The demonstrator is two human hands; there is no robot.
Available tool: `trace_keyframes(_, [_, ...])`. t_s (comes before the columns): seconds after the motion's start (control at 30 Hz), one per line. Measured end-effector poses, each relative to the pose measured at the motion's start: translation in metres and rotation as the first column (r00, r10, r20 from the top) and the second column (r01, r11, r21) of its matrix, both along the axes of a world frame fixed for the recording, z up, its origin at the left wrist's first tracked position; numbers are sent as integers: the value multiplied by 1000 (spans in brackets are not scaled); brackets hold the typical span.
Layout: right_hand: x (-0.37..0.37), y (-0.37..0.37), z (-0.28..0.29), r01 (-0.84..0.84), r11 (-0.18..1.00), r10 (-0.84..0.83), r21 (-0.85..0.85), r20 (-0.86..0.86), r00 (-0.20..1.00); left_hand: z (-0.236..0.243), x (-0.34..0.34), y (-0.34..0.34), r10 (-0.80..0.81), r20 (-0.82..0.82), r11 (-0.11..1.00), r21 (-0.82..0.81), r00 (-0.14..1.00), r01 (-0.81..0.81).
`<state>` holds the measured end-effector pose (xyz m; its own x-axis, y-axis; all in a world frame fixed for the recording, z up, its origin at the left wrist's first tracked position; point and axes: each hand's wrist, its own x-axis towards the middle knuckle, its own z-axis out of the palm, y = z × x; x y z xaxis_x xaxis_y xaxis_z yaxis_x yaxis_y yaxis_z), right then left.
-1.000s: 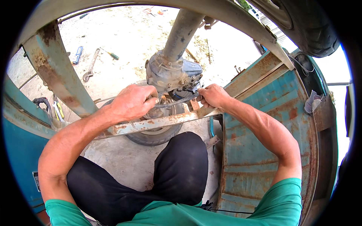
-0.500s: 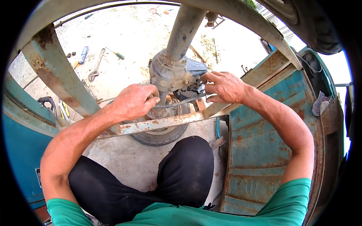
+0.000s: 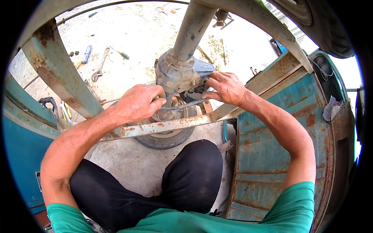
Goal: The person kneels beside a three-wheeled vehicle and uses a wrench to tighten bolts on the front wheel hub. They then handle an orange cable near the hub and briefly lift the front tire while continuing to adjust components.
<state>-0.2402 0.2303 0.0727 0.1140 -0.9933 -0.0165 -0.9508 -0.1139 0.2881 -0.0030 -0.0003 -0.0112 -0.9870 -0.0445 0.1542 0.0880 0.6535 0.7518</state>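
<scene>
A thin grey ribbed cable sleeve (image 3: 182, 106) runs between my hands, in front of a grimy metal axle gear housing (image 3: 174, 75). My left hand (image 3: 140, 103) is closed at the sleeve's left end, thumb pressed toward the bent fingers. At its right end my right hand (image 3: 228, 88) is closed, the thumb against the sleeve and the fingers beside the housing's right side. What lies inside its grip is mostly hidden. Dark wires show under the housing, near my right fingertips.
A rusty frame rail (image 3: 167, 126) crosses in front of my knees, with a tyre (image 3: 165, 143) beneath. A rusty teal panel (image 3: 278, 143) stands at the right. An adjustable wrench (image 3: 100, 65), a screwdriver (image 3: 121, 53) and a blue-handled tool (image 3: 87, 54) lie on the ground beyond.
My right hand has shifted slightly left, and its spread thumb and fingers have drawn together, covering a pale small part seen between them before. My left hand has barely moved.
</scene>
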Motion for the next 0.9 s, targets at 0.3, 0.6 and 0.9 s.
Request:
trace_keyframes(0.3, [19, -3, -17, 217, 957, -228, -191, -37, 973, 6, 3, -2, 28, 88, 1000, 0, 996, -28])
trace_keyframes(0.6, [28, 1, -13, 792, 610, -723, -31, 387, 573, 4, 4, -3, 40, 65, 999, 1, 997, -41])
trace_keyframes(0.9, [32, -13, -21, 726, 217, -371, 652, 743, -556, 6, 1, -2, 31, 69, 1000, -4, 997, -30])
